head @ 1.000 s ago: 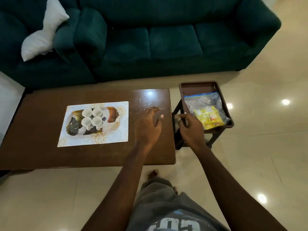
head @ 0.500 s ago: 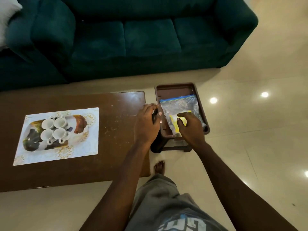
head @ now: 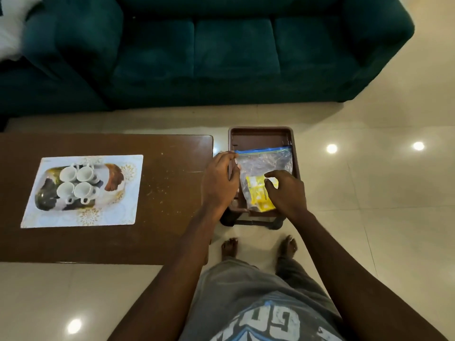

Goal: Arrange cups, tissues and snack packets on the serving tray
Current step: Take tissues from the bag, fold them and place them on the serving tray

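Note:
A brown serving tray [head: 261, 136] rests on a low stand right of the wooden table. In it lies a clear zip bag [head: 266, 161] with yellow snack packets [head: 256, 190] inside. My left hand [head: 219, 183] grips the tray's left rim. My right hand [head: 286, 193] lies on the bag over the yellow packets, fingers spread. Several white cups [head: 77, 183] stand upside down on a patterned tray [head: 81, 190] on a placemat at the table's left.
The wooden coffee table [head: 160, 205] fills the left. A dark green sofa [head: 197, 57] runs along the back, with a white cushion [head: 12, 25] at far left. My bare feet [head: 258, 247] stand on the glossy tile floor below the stand.
My left hand moved off the table's edge to the tray's left rim. My right hand moved from the tray's near rim onto the bag. The view shifted right.

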